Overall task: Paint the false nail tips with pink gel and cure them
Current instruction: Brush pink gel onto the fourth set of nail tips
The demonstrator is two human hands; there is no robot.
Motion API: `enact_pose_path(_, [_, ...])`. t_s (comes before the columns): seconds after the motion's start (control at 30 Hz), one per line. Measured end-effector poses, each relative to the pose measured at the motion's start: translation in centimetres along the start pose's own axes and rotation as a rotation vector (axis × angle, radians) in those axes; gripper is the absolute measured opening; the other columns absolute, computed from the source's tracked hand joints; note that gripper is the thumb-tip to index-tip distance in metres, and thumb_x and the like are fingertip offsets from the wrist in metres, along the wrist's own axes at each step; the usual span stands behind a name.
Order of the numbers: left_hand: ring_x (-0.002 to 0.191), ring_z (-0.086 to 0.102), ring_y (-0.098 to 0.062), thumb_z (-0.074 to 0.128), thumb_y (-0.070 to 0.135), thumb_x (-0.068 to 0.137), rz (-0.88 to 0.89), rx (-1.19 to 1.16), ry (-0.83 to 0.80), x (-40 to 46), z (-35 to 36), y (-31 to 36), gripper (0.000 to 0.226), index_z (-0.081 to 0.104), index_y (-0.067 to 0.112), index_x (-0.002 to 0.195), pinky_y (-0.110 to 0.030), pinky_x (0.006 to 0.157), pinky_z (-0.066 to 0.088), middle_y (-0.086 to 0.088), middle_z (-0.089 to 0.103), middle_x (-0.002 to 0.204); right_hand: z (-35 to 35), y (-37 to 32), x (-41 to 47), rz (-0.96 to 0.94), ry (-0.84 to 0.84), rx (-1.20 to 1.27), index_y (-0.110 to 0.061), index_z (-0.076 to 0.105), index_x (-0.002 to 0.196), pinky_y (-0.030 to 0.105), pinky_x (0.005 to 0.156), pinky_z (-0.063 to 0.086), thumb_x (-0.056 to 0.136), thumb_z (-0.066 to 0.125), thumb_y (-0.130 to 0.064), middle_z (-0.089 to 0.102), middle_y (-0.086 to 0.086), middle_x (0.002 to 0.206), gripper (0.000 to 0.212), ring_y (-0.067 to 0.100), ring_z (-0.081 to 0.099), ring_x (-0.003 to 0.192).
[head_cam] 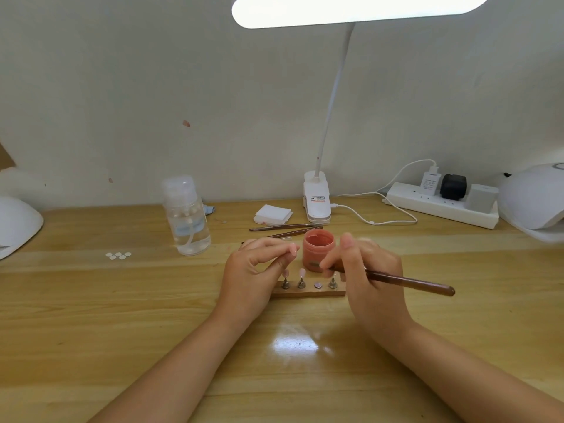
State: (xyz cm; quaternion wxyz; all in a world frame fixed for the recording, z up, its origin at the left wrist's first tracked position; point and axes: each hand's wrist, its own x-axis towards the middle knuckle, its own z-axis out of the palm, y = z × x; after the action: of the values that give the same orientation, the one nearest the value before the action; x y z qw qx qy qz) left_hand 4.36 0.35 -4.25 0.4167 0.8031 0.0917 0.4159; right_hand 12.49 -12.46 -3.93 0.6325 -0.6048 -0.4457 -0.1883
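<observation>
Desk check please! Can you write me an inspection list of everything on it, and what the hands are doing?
Surface: glossy wooden desk.
Job's things: open pink gel jar; wooden strip of nail stands, two carrying pink tips; white curing lamp.
Clutter: clear pump bottle, white pad stack, two spare brushes.
Grips: left hand pinches a pink nail tip; right hand holds a brown brush.
Cables: white lead, power strip.
Surroundings: clip desk lamp, pale wall.

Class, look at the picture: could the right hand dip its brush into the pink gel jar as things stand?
Probably yes. The right hand holds the brush just beside the pink gel jar, whose lid is off; nothing stands between them.
</observation>
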Motion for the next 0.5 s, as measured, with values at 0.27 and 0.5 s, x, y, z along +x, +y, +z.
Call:
enact_pose_path(0.27, [0.086,0.056,-0.002,0.066,0.018,0.075,0.002,-0.013,-0.010,-0.01,-0.07,0.10,0.018,0.069,0.032,0.087,-0.012,0.080,0.042,0.026,0.065,0.073,0.38,-0.14,0.16,0.019,-0.031,-0.004,-0.011,0.066,0.061,0.025,0.070,0.047,0.092,0.037,-0.029,0.065,-0.002,0.059,0.046,0.001,0.061,0.064])
enact_pose_path(0.5, [0.086,0.056,-0.003,0.068,0.010,0.076,0.008,0.000,-0.008,-0.03,-0.03,0.16,0.021,0.070,0.027,0.089,-0.007,0.078,0.040,0.020,0.065,0.077,0.24,-0.12,0.37,-0.006,-0.001,-0.001,-0.010,0.065,0.060,0.023,0.063,0.044,0.092,0.036,-0.028,0.061,-0.009,0.056,0.047,0.000,0.060,0.063])
